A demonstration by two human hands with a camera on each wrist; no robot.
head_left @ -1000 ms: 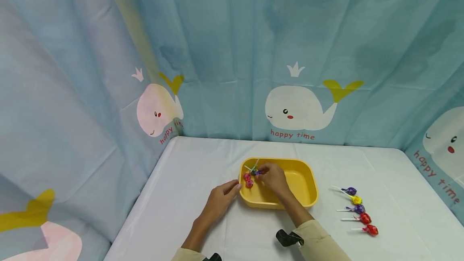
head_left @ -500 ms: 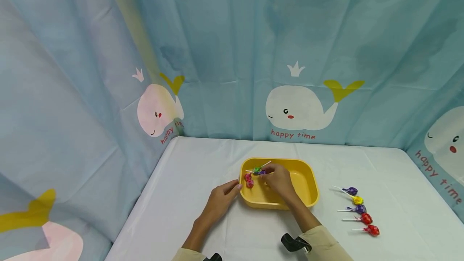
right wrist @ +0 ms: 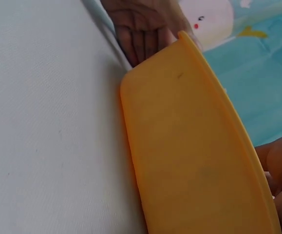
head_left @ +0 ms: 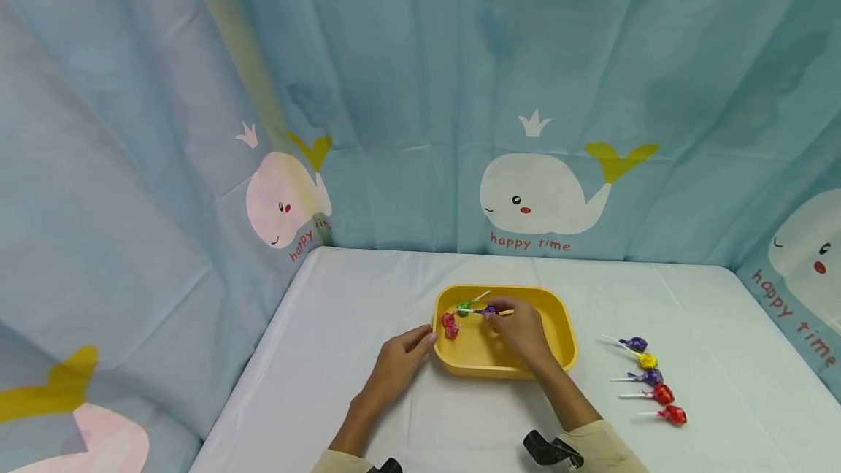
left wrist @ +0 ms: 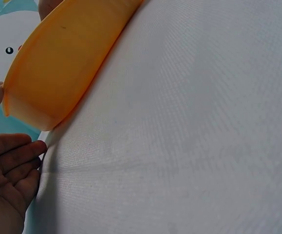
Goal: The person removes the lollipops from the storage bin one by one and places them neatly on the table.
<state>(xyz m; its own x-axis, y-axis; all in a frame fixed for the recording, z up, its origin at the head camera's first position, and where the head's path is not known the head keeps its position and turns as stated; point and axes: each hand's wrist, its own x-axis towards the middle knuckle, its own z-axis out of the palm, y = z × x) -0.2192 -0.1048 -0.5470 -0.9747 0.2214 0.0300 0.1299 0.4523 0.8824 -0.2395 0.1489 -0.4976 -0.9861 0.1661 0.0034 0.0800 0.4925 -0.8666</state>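
We've got the right hand [head_left: 522,331] pinching a purple lollipop [head_left: 489,310] near the far edge of the yellow tray [head_left: 482,371]. Left hand's [head_left: 394,367] just loose-fingered, thumb touching its near-left corner.

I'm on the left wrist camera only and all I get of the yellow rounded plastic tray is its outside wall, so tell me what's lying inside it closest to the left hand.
Observer: Two round lollipops in pinkish-red wrappers lie in that end of the tray.
Operator: And the right hand, what's it holding?
Observer: It pinches a round lollipop in a purple wrapper.
Operator: Any more outside the tray?
Observer: Yes, five white-stick lollipops in a row to its right: two purple, one yellow, two red.
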